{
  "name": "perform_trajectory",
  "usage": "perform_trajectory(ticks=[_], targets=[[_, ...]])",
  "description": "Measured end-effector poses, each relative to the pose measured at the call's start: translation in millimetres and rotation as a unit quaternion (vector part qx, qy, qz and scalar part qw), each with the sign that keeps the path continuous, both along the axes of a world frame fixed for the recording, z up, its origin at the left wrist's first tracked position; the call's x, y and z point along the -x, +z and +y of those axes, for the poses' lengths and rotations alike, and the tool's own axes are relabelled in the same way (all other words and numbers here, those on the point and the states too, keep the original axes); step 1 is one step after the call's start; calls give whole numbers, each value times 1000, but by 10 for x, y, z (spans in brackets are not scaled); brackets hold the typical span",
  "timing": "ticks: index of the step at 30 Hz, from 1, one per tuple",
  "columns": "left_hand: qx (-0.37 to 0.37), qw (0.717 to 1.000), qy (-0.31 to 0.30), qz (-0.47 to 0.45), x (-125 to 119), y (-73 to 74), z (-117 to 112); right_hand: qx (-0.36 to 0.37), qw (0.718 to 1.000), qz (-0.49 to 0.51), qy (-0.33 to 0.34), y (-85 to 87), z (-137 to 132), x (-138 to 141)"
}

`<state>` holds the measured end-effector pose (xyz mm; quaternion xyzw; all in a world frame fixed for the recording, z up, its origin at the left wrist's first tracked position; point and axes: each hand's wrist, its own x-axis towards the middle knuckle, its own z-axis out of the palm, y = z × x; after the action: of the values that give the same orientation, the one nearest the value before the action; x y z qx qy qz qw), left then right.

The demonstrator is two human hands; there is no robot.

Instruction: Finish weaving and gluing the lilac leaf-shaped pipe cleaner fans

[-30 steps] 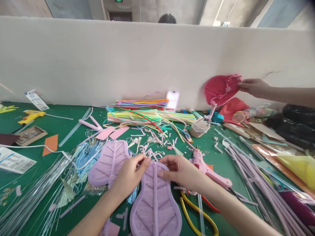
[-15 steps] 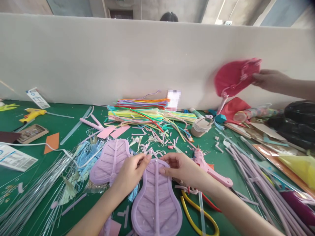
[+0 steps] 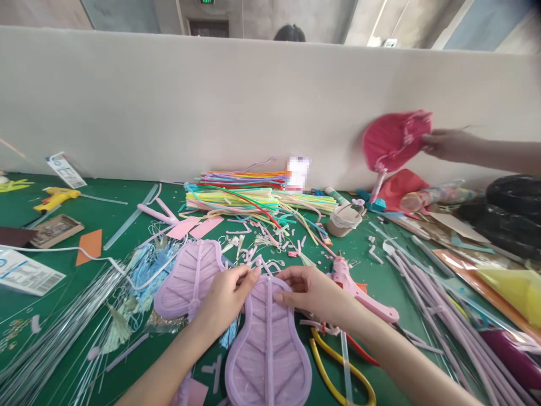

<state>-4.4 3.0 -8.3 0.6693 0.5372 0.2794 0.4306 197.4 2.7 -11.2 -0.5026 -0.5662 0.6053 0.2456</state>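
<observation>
Our right hand [image 3: 310, 288] grasps the upper right edge of the fan [image 3: 269, 344], at bottom centre of the frame; our left hand [image 3: 226, 290] meets its top left edge, gripping or not we cannot tell; a second fan [image 3: 181, 287] lies left of centre, a glue gun [image 3: 361, 296] lower right.

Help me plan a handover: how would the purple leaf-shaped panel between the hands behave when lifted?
The purple leaf-shaped panel is probably light, its body looking like thin sheet. It seems fairly stiff, braced by a central rib and thicker rim. Broad and flat, it's unlikely to roll.
</observation>
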Motion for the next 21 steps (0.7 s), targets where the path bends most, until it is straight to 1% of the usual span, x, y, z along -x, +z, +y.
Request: perform_trajectory(ticks=[6,13,21], targets=[[2,1000,-2,2,-9,15,-1,-8,1000,-11,0,16,-14,5],[8,1000,-9,-7,-2,17,6,7,1000,-3,-4,48,-10,21],[8,1000,-6,-10,13,22,-4,7,1000,-3,-21,147,-32,26]])
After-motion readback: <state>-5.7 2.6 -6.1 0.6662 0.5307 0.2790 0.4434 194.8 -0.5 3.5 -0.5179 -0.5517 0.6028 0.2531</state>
